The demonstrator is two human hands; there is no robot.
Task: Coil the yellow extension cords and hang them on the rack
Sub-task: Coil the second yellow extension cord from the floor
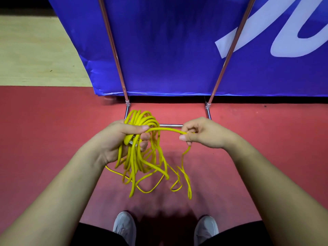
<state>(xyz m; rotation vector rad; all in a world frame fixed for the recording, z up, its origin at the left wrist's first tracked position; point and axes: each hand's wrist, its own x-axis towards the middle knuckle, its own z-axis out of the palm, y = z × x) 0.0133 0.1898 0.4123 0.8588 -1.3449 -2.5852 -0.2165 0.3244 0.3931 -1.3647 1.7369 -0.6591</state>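
So, far left is just a strip of pale wooden floor, then the red mat that fills most of the lower view. The left hand is closed around a fat bundle of yellow extension cord, thumb pressed across the top and fingers curled underneath. The loops poke up above the fist and hang down below it in a loose, messy tangle (not what I'd call tidy coils), with the lowest strands dangling over the mat in front of the grey shoes.

From the top of that fist one strand runs straight across to the right hand, which pinches it between thumb and fingertips, the rest of the fingers tucked in. Below the pinch the cord drops away and curls back toward the hanging loops.

Behind both hands sits the metal rack: its low crossbar shows between the two hands, and its two slanted poles climb up in front of a blue banner with white lettering on the right side.
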